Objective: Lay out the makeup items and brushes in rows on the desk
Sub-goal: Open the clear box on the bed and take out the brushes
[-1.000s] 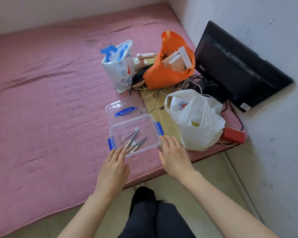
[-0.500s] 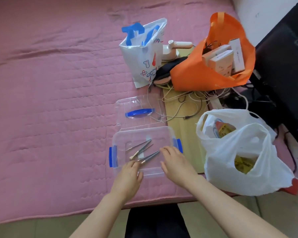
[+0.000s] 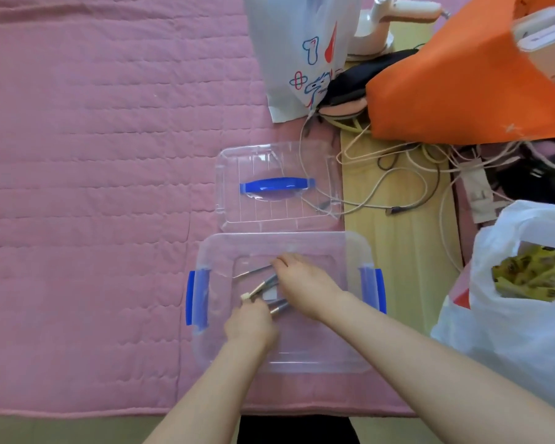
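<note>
clear plastic box (image 3: 350,251), lower centre of frame: brushes (image 3: 263,285) inside, light, thin, stiff-handled, likely to roll. your left hand (image 3: 250,322) and right hand (image 3: 305,280) reach in; whether either holds a brush, cannot tell. pinch mid-handle, not bristles.

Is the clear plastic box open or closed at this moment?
Open. The clear box has no lid on it; its lid, with the blue handle, lies on the pink mat behind it, and both hands reach inside to the brushes.
</note>
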Demonstrator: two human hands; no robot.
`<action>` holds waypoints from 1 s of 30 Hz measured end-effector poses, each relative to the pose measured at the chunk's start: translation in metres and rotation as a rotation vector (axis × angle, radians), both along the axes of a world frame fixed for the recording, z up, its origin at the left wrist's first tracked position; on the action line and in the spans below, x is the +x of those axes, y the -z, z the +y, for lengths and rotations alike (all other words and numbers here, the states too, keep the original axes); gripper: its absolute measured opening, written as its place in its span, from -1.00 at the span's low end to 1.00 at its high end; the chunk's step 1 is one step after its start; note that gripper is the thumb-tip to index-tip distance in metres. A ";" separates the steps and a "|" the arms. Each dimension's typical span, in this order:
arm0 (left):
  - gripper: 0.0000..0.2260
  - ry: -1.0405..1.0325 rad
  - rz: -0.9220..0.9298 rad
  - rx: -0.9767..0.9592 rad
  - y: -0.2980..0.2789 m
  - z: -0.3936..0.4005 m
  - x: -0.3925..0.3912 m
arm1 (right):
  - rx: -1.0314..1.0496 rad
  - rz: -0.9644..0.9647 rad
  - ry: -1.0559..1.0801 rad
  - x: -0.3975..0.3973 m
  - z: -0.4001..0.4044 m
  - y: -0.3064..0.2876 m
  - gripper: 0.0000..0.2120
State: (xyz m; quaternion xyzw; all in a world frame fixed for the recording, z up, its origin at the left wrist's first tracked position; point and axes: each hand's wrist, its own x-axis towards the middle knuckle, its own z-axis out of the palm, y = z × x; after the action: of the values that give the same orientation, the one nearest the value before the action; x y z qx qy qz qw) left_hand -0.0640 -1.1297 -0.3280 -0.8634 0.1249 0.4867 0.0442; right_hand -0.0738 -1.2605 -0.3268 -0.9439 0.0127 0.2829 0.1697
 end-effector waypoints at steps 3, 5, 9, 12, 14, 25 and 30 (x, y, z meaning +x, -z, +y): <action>-0.58 0.013 -0.019 -0.021 0.017 -0.002 -0.001 | -0.061 0.012 -0.106 0.015 0.009 0.016 -0.59; -0.57 0.034 -0.034 -0.035 0.025 -0.003 0.000 | -0.156 -0.057 -0.178 0.016 0.015 0.023 -0.70; -0.69 0.274 -0.168 -0.036 0.034 -0.006 0.004 | -0.321 -0.094 -0.245 0.011 0.019 0.034 -0.81; -0.75 0.413 -0.206 -0.019 0.038 -0.004 0.012 | -0.345 -0.199 -0.223 0.005 0.017 0.039 -0.84; -0.76 0.472 -0.214 -0.008 0.040 0.001 0.016 | -0.321 -0.196 -0.163 0.003 0.017 0.040 -0.79; -0.75 0.538 -0.314 -0.253 0.041 0.001 0.032 | -0.128 0.203 0.436 -0.033 0.007 0.048 -0.79; -0.78 0.003 -0.310 -0.193 0.038 0.002 0.023 | -0.028 0.165 0.650 -0.032 0.004 0.052 -0.72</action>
State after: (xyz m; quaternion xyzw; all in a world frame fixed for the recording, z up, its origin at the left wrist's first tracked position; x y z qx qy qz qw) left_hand -0.0413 -1.1276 -0.3661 -0.9282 0.1640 0.3336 -0.0193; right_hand -0.1062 -1.2563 -0.3786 -0.8667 0.3305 0.2893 0.2366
